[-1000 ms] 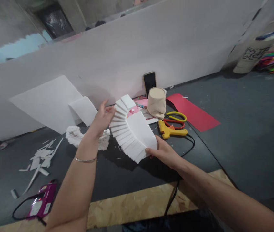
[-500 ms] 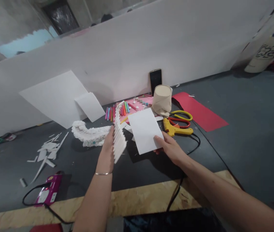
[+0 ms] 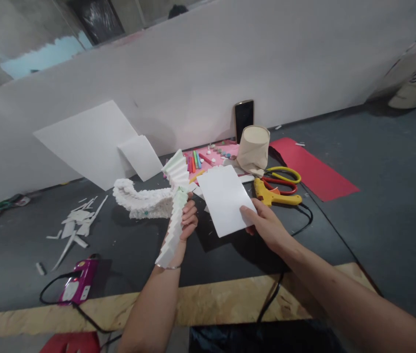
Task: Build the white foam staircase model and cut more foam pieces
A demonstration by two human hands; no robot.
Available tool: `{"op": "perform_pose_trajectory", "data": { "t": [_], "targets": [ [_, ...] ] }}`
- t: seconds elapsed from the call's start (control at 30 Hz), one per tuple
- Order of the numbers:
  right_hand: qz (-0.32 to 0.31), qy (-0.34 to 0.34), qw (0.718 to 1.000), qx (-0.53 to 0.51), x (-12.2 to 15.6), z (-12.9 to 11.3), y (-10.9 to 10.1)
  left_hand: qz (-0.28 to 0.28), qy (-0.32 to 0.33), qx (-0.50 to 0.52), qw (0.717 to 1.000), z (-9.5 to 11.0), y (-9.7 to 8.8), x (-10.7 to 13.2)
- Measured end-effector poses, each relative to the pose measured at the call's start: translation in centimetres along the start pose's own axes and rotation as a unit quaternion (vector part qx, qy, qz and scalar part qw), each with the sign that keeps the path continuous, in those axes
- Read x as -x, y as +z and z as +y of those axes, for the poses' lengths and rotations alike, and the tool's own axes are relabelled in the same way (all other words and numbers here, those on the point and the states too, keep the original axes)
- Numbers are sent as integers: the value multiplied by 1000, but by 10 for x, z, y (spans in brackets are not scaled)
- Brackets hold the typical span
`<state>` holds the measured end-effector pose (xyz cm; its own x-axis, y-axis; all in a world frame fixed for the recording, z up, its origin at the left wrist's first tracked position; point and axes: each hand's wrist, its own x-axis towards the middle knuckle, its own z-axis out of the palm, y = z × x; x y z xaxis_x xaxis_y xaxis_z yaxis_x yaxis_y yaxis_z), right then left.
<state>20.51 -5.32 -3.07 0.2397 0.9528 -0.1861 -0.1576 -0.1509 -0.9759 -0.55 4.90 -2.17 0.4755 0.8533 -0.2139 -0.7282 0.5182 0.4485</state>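
Observation:
My left hand (image 3: pixel 187 220) is closed on a pleated paper fan (image 3: pixel 174 211), white with pale green tints, pinched at its middle so that its folds spread above and below. Between the thumb and fingers of my right hand (image 3: pixel 264 223) is a blank white card (image 3: pixel 226 201), tilted over the table. Behind my left hand lies a curved, fluffy white piece (image 3: pixel 141 201) with a small teal spot on its side. A yellow glue gun (image 3: pixel 276 196) rests just beyond my right hand, beside scissors (image 3: pixel 284 176) with yellow and red handles.
Paper scraps (image 3: pixel 77 220) and a magenta power box (image 3: pixel 81 282) with a cord lie left. White sheets (image 3: pixel 90 142) lean on the wall. A beige cup (image 3: pixel 254 147), upright phone (image 3: pixel 244 120), crayons (image 3: pixel 196 161) and red sheet (image 3: pixel 318 169) are at the back.
My left hand has turned over, showing its fingers and the broad face of the pleated fan, which was seen nearly edge-on. My right hand still holds the card; the view has shifted slightly.

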Motion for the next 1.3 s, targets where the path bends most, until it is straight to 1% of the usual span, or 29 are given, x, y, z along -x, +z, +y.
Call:
{"op": "perform_pose_trajectory", "data": {
  "t": [0.1, 0.23, 0.3, 0.4, 0.53, 0.6, 0.67, 0.73, 0.8, 0.87, 0.93, 1.0, 1.07, 1.13, 1.17, 1.23, 1.27, 1.3],
  "targets": [
    [0, 0, 1000, 7, 0, 1, 0, -8, 1, -2, 1000, -2, 1, 2],
    [4, 0, 1000, 11, 0, 2, 0, -46, -13, 37, 998, -5, -3, 2],
    [5, 0, 1000, 10, 1, 2, 0, -54, -23, 41, 997, -5, -5, 3],
    [9, -2, 1000, 8, 1, 1, 0, -41, -32, 15, 999, -5, -5, 5],
    [34, -13, 999, -21, -1, 1, -1, -23, -16, -36, 999, -4, 0, 8],
    [58, -23, 997, -38, -2, 1, -3, 5, -15, -88, 996, -3, 1, 7],
    [82, -27, 995, -45, -3, 1, -4, 58, -14, -158, 986, -2, 0, 2],
    [99, -26, 994, -47, -4, 1, -5, 105, -9, -205, 973, -3, -2, -5],
    [103, -25, 993, -53, -4, 1, -5, 140, 15, -226, 964, -6, -4, -12],
    [100, -24, 993, -61, -3, 1, -5, 172, 63, -248, 951, -11, -6, -16],
    [96, -21, 993, -69, -3, 0, -4, 190, 106, -271, 938, -15, -5, -17],
    [91, -12, 993, -69, -2, 0, -5, 181, 110, -285, 935, -15, -1, -15],
    [85, -8, 995, -59, -2, 1, -6, 170, 87, -296, 936, -8, 7, -9],
    [71, -8, 997, -37, -3, 3, -7, 172, 70, -308, 933, 8, 18, 2],
    [64, -8, 998, -24, -4, 4, -7, 182, 73, -312, 930, 20, 24, 10],
    [44, -1, 999, 1, -4, 4, -7, 216, 99, -325, 915, 47, 34, 26],
    [33, 4, 999, 13, -4, 3, -6, 229, 127, -335, 905, 61, 38, 35],
    [21, 7, 1000, 23, -4, 2, -6, 252, 167, -349, 887, 74, 40, 42]
  ]
}}
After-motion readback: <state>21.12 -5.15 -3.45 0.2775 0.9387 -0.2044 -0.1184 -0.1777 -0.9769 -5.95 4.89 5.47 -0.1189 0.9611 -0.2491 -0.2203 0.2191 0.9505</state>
